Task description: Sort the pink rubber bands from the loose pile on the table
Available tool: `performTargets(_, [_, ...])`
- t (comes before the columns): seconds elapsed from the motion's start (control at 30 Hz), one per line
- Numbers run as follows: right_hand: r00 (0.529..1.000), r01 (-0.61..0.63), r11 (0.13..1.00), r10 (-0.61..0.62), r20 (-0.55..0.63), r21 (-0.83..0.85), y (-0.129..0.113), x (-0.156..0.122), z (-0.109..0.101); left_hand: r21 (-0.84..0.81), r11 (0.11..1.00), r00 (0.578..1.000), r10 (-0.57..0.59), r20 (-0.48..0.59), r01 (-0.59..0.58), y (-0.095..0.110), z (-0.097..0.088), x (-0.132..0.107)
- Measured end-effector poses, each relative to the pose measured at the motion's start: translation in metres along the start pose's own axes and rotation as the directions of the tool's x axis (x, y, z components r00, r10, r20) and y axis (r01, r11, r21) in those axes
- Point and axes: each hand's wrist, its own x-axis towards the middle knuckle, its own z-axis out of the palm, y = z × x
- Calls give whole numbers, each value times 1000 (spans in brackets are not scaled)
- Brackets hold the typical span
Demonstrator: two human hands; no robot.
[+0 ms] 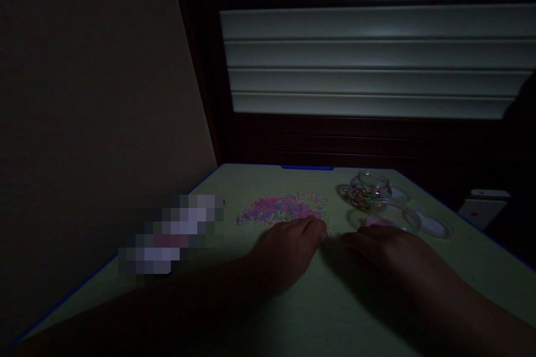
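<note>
A loose pile of small pink and purple rubber bands (270, 209) lies spread on the pale green table (310, 312). My left hand (293, 242) rests at the near right edge of this pile, its fingers curled down; whatever they pinch is hidden. Over to the right, my right hand (387, 245) is low above the table with its fingers together, and their tips hide anything held. Just behind it is a clear jar (391, 213), seemingly on its side, with pink bands in it. Farther back stands an open round jar (368, 192) of multicoloured bands.
Two clear round lids lie beside the jars, a nearer lid (433, 225) and a farther lid (398, 194). A blurred-out whitish object (176, 237) is on the left. White boxes (481, 209) stand past the table's right edge. A wall borders the left.
</note>
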Motion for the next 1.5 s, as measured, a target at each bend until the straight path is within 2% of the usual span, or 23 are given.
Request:
performTargets(0.2, [998, 20, 999, -18, -62, 33, -6, 0, -7, -49, 996, 996, 74, -53, -77, -1, 0, -1])
performTargets(0.4, [993, 49, 998, -45, -106, 36, -5, -1, -2, -88, 986, 988, 131, -85, -138, 0, -1, -2])
performTargets(0.67, [996, 60, 996, -56, -69, 59, -5, -2, -1, -128, 978, 983, 149, -106, -162, -1, 0, -2])
performTargets(0.9, [993, 69, 997, -66, -94, 31, -4, -3, -5, -105, 989, 993, 103, -54, -108, 1, -2, -2])
performTargets(1.3, [994, 44, 996, -37, -100, 72, -6, -4, -9, -95, 992, 992, 72, -103, -82, -2, 1, -3])
performTargets(1.5, [983, 60, 993, -41, -180, 98, -2, -5, -3, -94, 993, 994, 63, -85, -71, -2, 1, -3])
